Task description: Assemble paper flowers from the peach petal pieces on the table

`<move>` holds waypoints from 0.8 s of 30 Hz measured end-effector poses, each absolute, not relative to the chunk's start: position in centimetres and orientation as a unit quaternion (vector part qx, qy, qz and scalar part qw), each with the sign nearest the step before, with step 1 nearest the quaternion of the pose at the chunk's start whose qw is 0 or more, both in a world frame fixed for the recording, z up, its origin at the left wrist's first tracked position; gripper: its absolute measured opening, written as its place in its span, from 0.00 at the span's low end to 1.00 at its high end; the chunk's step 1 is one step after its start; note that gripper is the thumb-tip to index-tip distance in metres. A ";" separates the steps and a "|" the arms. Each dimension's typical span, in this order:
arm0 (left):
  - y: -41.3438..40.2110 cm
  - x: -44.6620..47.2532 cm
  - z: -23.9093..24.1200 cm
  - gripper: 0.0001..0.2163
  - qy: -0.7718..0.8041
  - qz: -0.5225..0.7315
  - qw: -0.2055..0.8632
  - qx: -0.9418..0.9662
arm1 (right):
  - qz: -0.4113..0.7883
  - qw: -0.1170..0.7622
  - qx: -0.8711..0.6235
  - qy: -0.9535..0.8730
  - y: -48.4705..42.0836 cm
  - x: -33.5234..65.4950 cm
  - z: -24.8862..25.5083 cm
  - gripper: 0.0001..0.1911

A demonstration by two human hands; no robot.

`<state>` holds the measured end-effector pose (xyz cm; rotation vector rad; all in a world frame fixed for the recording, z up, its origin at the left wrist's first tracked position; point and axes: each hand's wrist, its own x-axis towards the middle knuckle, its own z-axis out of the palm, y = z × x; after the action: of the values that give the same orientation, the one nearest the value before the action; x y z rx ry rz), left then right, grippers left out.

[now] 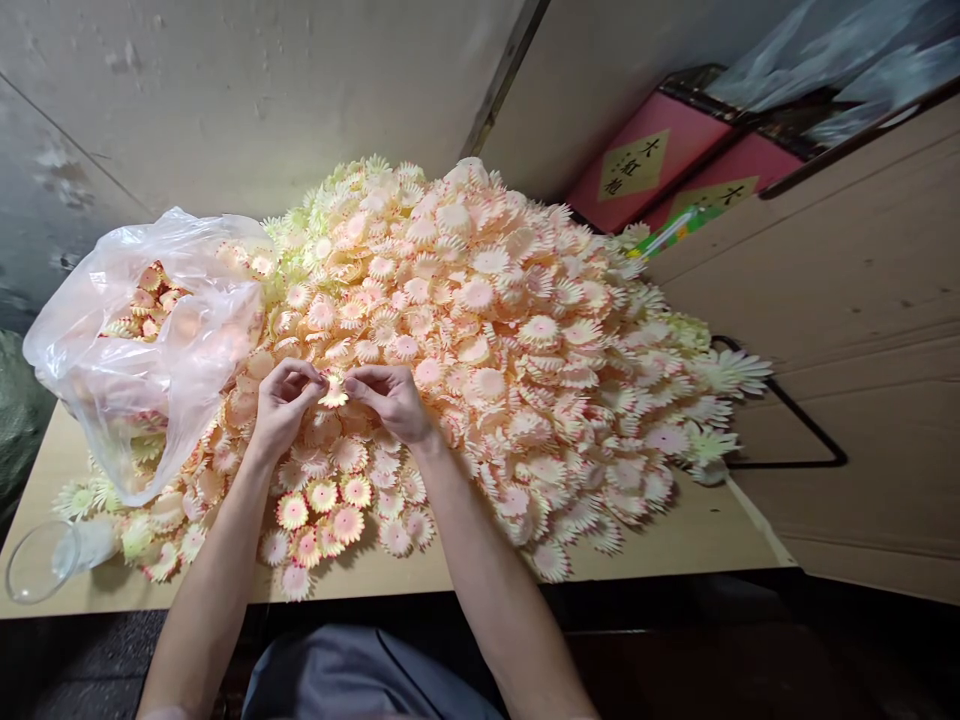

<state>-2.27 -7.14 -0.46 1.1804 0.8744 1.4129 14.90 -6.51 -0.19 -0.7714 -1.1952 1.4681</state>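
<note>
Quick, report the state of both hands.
Left hand: closed, thumb and fingers pinching one side of a small pale flower.
Right hand: closed, fingertips pinching the same flower's other side.

There were two red boxes (667, 140), one worktop (675, 535), one white bag (150, 365), one glass (71, 550) and one cardboard panel (847, 400). The flowers (480, 295) overlapped and were too many to count.

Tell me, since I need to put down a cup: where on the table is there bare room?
Best is the front right corner of the table, between the flower pile, the cardboard and the front edge. A smaller patch lies at left, between the bag and glass. Crowded: the middle, around the left hand and right hand.
</note>
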 end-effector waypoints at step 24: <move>-7.1 -2.2 -0.7 0.15 0.377 0.563 0.311 0.666 | 0.590 0.569 -0.321 -0.474 -6.0 15.1 -1.0 0.09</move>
<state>-2.18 -7.10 -0.69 1.7589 0.9949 1.4877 15.07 -6.02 -0.99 -0.7545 -1.1142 1.3848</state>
